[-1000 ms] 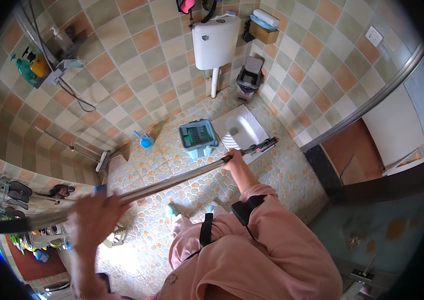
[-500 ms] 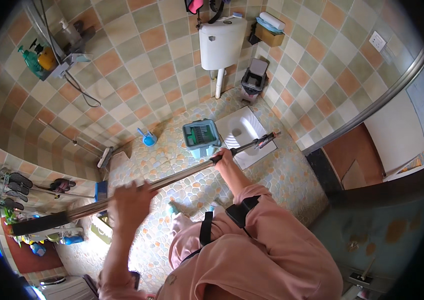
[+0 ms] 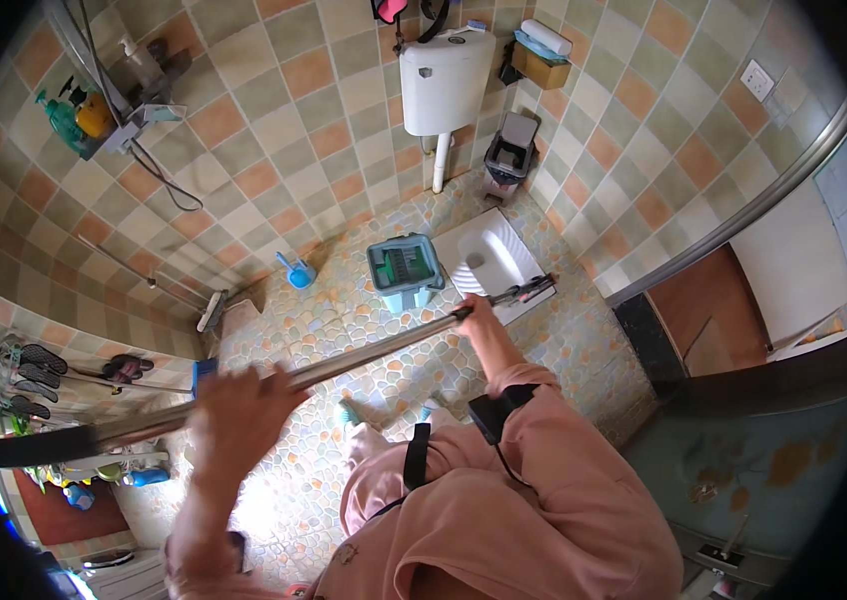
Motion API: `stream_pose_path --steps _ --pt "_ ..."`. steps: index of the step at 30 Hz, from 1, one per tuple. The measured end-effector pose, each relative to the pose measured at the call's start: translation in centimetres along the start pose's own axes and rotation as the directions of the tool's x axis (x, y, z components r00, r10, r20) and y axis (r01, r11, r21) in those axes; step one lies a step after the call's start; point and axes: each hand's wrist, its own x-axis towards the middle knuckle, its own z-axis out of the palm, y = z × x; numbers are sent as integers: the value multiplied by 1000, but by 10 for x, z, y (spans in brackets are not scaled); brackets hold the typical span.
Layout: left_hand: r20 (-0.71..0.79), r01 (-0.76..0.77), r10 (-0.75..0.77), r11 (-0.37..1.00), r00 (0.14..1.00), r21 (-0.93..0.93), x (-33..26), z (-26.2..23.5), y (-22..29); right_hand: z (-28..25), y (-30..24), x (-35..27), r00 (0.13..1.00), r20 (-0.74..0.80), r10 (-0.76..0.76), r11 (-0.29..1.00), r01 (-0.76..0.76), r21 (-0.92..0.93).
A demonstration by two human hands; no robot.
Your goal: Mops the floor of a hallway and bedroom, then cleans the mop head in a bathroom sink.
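A long metal mop pole (image 3: 374, 352) lies slantwise across the front of me, held in both hands above the floor. My left hand (image 3: 242, 415), blurred by motion, is wrapped round it near the thick dark grip (image 3: 39, 446) at the left end. My right hand (image 3: 481, 320) is closed on the pole farther along, beside a black collar. Beyond it, the dark jointed end (image 3: 529, 290) reaches over the near right edge of the white squat toilet (image 3: 534, 252). A blue-grey mop bucket (image 3: 412, 298) with a green inside stands left of the toilet.
A blue brush holder (image 3: 299, 274) stands near the far wall. A lidded bin (image 3: 506, 172) is below the white cistern (image 3: 444, 85). A long-handled floor brush (image 3: 212, 312) leans at the left wall. Right are a dark threshold (image 3: 649, 340) and a door panel (image 3: 794, 450).
My left hand and the dark grip have moved left and slightly down. My right hand has moved right, nearer the jointed end, so the hands are farther apart. The jointed end has dipped slightly.
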Motion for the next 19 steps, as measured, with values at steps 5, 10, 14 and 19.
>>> stream_pose_path --steps 5,10,14,19 --pt "5 96 -96 991 995 89 -77 -92 -63 -34 -57 13 997 53 53 991 -59 118" --pt "-133 119 -110 991 985 58 -59 -70 -55 -19 -31 19 995 74 -68 995 62 78" --pt "-133 84 -88 996 987 -38 -11 20 -15 12 22 6 992 75 -104 994 101 51" --pt "81 38 -32 997 996 -73 51 89 62 37 78 -6 997 70 30 997 -35 68"
